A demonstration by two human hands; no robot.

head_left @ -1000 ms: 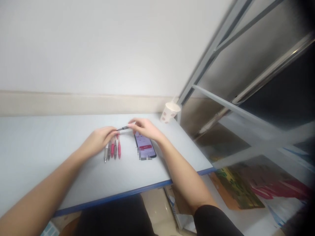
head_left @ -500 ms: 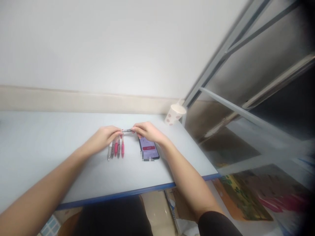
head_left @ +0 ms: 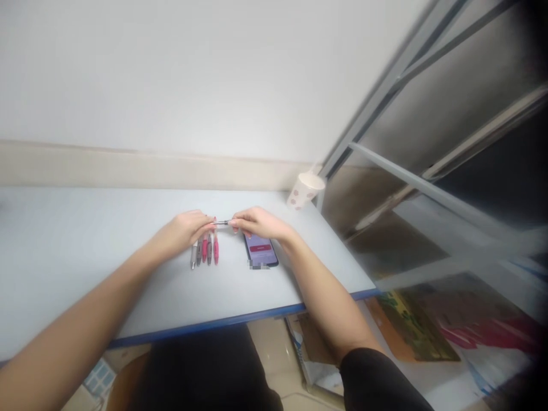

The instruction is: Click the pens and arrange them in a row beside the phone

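Above the pale blue tabletop [head_left: 171, 302], the left hand [head_left: 184, 229] pinches one end of a slim dark pen [head_left: 221, 222], thumb and fingers closed on it. Five grey and red pens [head_left: 204, 249] lie side by side just below, their tops partly hidden. The slim pen bridges the gap to the right hand [head_left: 257, 222], whose fingertips grip its other end over a lit phone [head_left: 262, 257]. Farther right, a spotted cup [head_left: 305, 190] stands near a grey frame [head_left: 384, 88].

Single head-worn view — looks forward and down at hands [head_left: 186, 227], mid-distance — desk [head_left: 162, 305] below, wall [head_left: 171, 74] beyond.
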